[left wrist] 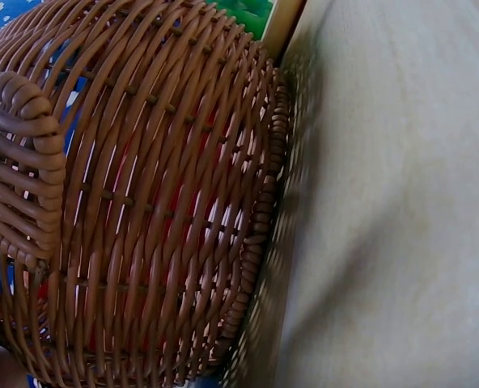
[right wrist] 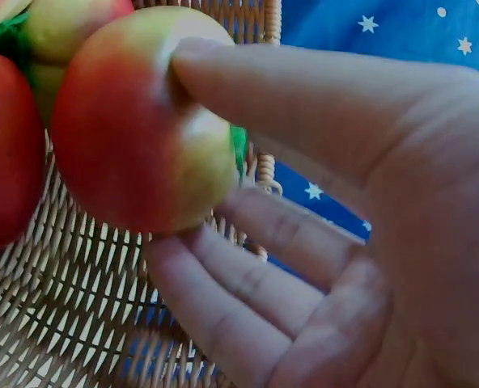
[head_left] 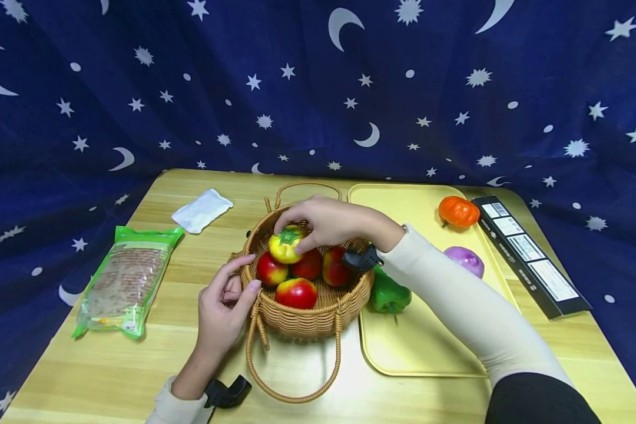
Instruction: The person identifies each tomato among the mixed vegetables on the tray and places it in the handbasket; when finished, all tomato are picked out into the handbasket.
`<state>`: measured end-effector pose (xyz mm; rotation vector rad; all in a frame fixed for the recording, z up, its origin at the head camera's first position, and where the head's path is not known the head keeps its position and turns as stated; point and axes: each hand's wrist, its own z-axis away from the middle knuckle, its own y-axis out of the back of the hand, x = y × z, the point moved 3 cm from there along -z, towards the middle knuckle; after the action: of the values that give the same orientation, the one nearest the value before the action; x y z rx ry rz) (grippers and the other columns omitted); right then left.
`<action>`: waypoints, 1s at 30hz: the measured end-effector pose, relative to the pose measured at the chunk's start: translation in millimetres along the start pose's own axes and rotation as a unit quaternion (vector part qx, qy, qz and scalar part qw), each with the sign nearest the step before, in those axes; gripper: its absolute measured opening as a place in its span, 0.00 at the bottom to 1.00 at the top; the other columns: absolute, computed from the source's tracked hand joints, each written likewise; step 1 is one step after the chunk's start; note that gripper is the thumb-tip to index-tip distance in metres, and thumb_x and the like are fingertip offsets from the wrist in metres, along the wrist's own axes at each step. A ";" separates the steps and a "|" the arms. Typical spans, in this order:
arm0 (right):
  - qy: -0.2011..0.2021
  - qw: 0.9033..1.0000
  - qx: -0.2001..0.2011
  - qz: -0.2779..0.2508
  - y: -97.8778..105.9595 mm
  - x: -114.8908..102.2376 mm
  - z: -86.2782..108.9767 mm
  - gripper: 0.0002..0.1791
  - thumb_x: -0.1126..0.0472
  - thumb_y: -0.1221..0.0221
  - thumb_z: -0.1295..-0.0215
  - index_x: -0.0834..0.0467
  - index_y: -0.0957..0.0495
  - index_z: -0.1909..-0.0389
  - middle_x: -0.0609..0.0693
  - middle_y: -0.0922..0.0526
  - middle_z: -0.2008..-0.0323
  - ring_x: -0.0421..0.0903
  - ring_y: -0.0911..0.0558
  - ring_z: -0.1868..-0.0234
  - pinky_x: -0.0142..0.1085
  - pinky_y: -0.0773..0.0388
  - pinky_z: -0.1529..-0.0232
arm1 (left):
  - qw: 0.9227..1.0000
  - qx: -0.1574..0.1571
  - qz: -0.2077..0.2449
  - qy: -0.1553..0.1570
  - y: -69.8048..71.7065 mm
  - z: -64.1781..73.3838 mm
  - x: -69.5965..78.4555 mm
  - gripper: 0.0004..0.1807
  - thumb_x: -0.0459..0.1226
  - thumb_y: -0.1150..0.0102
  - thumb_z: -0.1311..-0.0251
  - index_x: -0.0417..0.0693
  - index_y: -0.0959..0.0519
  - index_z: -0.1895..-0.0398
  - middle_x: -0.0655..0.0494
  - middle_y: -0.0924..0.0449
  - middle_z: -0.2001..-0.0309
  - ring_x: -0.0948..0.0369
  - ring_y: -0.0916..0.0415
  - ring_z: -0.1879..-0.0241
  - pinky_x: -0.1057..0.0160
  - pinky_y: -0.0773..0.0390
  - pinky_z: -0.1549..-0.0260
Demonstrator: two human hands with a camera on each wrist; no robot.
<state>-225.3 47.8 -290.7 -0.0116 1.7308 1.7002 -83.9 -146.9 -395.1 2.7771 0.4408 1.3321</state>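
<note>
My right hand [head_left: 333, 221] reaches into a round wicker basket [head_left: 302, 324] and holds a yellow-and-red fruit with a green leafy top [head_left: 282, 249]. In the right wrist view, the thumb presses one side of this fruit [right wrist: 126, 137] and the fingertips meet its underside. More red-and-yellow fruits [head_left: 297, 293] lie in the basket around it. My left hand [head_left: 222, 307] touches the basket's left rim with thumb and forefinger, spread apart. The left wrist view shows mostly the basket's woven side [left wrist: 167, 178], with a fingertip in the lower-left corner.
Right of the basket, a yellow tray [head_left: 424, 353] bears a green pepper [head_left: 390, 294], a purple onion [head_left: 465, 260] and an orange pumpkin [head_left: 458, 212]. A black box [head_left: 530, 256] lies along its right edge. On the left are a green-edged packet [head_left: 127, 280] and a white pouch [head_left: 201, 211].
</note>
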 end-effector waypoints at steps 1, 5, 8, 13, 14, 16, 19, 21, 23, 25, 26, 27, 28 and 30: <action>-0.002 1.000 0.000 0.001 0.1 0.8 -0.5 0.24 0.54 0.28 0.37 0.51 0.19 0.41 0.42 0.17 0.46 0.42 0.22 0.49 0.39 0.28 0.43 | 1.000 0.000 0.000 0.000 -0.2 0.0 0.0 0.26 0.20 0.33 0.47 0.38 0.19 0.42 0.53 0.48 0.83 0.60 0.50 0.82 0.68 0.49 0.82; -0.016 1.000 -0.001 0.011 1.3 5.1 -0.4 0.23 0.54 0.28 0.37 0.50 0.18 0.41 0.43 0.17 0.45 0.43 0.22 0.47 0.40 0.29 0.41 | 1.000 -0.003 0.004 -0.001 -1.6 -0.2 0.0 0.26 0.20 0.33 0.47 0.38 0.20 0.42 0.54 0.48 0.83 0.61 0.50 0.82 0.68 0.49 0.82; -0.031 0.999 -0.003 0.028 1.2 7.8 -0.6 0.23 0.54 0.29 0.37 0.50 0.19 0.40 0.44 0.17 0.44 0.43 0.22 0.46 0.41 0.30 0.40 | 1.000 -0.005 0.006 0.000 -2.3 -1.0 -0.4 0.27 0.20 0.33 0.47 0.38 0.20 0.41 0.55 0.48 0.83 0.62 0.50 0.82 0.68 0.49 0.82; -0.059 0.997 -0.003 0.056 0.2 7.7 -0.8 0.26 0.52 0.31 0.35 0.51 0.20 0.37 0.46 0.17 0.42 0.46 0.22 0.43 0.43 0.33 0.37 | 1.000 -0.006 0.007 -0.001 -3.2 -1.7 -1.5 0.26 0.20 0.33 0.47 0.38 0.20 0.42 0.55 0.48 0.83 0.62 0.50 0.82 0.68 0.49 0.82; -0.065 0.996 -0.002 0.062 0.4 6.8 -0.2 0.26 0.52 0.32 0.34 0.51 0.20 0.36 0.46 0.18 0.41 0.46 0.22 0.42 0.44 0.34 0.36 | 1.000 -0.006 0.006 -0.002 -3.3 -1.7 -1.7 0.26 0.20 0.33 0.47 0.37 0.20 0.42 0.55 0.48 0.83 0.62 0.50 0.82 0.68 0.49 0.82; -0.070 0.995 0.002 0.073 1.5 3.9 2.2 0.27 0.51 0.33 0.32 0.52 0.22 0.34 0.47 0.18 0.40 0.47 0.21 0.42 0.44 0.33 0.35 | 1.000 -0.007 0.003 -0.004 -3.1 -2.2 -1.3 0.26 0.20 0.33 0.47 0.36 0.20 0.42 0.55 0.48 0.83 0.62 0.50 0.82 0.68 0.49 0.82; -0.060 0.995 0.017 0.077 7.4 -2.4 11.5 0.26 0.52 0.35 0.30 0.54 0.22 0.33 0.48 0.20 0.38 0.47 0.22 0.38 0.43 0.32 0.33 | 1.000 -0.009 -0.006 -0.010 -2.6 -6.8 3.6 0.25 0.20 0.33 0.48 0.35 0.19 0.43 0.55 0.48 0.82 0.62 0.51 0.81 0.68 0.50 0.81; -0.042 0.996 0.033 0.073 14.3 -7.0 22.5 0.26 0.53 0.35 0.30 0.56 0.23 0.33 0.49 0.20 0.37 0.47 0.21 0.37 0.43 0.31 0.34 | 1.000 -0.013 -0.016 -0.015 -2.1 -13.7 15.1 0.23 0.19 0.33 0.48 0.33 0.19 0.46 0.54 0.48 0.82 0.61 0.51 0.81 0.68 0.50 0.80; -0.024 0.996 0.052 0.066 23.0 -11.4 36.8 0.26 0.53 0.35 0.29 0.57 0.23 0.33 0.49 0.21 0.36 0.46 0.23 0.36 0.43 0.30 0.34 | 0.999 -0.018 -0.031 -0.023 -0.7 -21.7 25.5 0.21 0.19 0.34 0.48 0.33 0.18 0.48 0.53 0.48 0.82 0.61 0.51 0.81 0.67 0.50 0.79; -0.009 0.995 0.078 0.063 32.2 -15.5 53.9 0.26 0.53 0.36 0.28 0.56 0.23 0.33 0.49 0.21 0.36 0.46 0.23 0.36 0.43 0.29 0.35 | 0.998 -0.027 -0.053 -0.031 2.2 -30.2 33.8 0.20 0.20 0.33 0.48 0.35 0.17 0.50 0.52 0.48 0.83 0.64 0.52 0.81 0.67 0.49 0.79; -0.006 0.994 0.092 0.064 36.4 -17.0 63.2 0.25 0.53 0.37 0.28 0.56 0.23 0.33 0.48 0.21 0.36 0.45 0.23 0.35 0.43 0.28 0.35 | 0.996 -0.031 -0.069 -0.035 4.1 -34.3 35.9 0.19 0.21 0.32 0.47 0.37 0.16 0.50 0.52 0.47 0.83 0.65 0.52 0.81 0.67 0.49 0.79; -0.008 0.992 0.106 0.063 40.2 -18.2 73.0 0.25 0.52 0.38 0.27 0.55 0.24 0.32 0.48 0.21 0.36 0.45 0.23 0.35 0.44 0.28 0.35 | 0.995 -0.035 -0.086 -0.042 6.4 -38.2 35.7 0.19 0.23 0.31 0.47 0.39 0.16 0.51 0.53 0.46 0.83 0.67 0.52 0.81 0.68 0.49 0.79; -0.012 0.991 0.121 0.062 43.7 -19.3 83.0 0.25 0.52 0.38 0.27 0.54 0.24 0.32 0.47 0.22 0.35 0.45 0.24 0.35 0.45 0.29 0.35 | 0.993 -0.041 -0.103 -0.049 8.7 -42.3 35.4 0.18 0.25 0.30 0.46 0.41 0.15 0.51 0.55 0.45 0.83 0.68 0.52 0.80 0.68 0.48 0.79; -0.028 0.986 0.153 0.064 49.3 -20.8 103.6 0.24 0.51 0.39 0.26 0.51 0.24 0.32 0.46 0.23 0.34 0.46 0.25 0.33 0.47 0.30 0.34 | 0.986 -0.053 -0.145 -0.060 12.3 -51.3 36.8 0.16 0.30 0.28 0.44 0.45 0.14 0.51 0.57 0.42 0.82 0.69 0.49 0.80 0.69 0.48 0.79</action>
<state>-184.7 136.4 -226.7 0.2889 1.9673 1.4898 -98.6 -153.8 -332.8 2.5661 0.7111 1.0838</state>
